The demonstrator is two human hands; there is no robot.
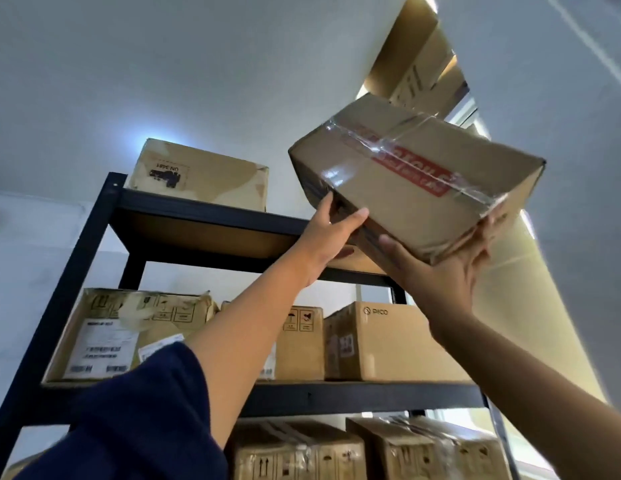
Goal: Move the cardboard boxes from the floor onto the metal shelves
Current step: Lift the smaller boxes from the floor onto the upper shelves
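Observation:
Overhead, tilted, hangs a cardboard box [416, 181] with clear tape and a red label, just above the right part of the top shelf [205, 216] of a black metal rack. My left hand [331, 237] grips its lower left corner. My right hand [454, 268] supports its near right underside, fingers curled up the side. One cardboard box [198, 174] with a black printed mark stands on the top shelf at the left.
The middle shelf [354, 393] holds a labelled box [129, 334], a second box [298, 341] and a PICO box [382, 341]. Taped boxes [302, 448] fill the shelf below. Tall stacked cartons [416, 53] rise at the right by the wall. The ceiling is close above.

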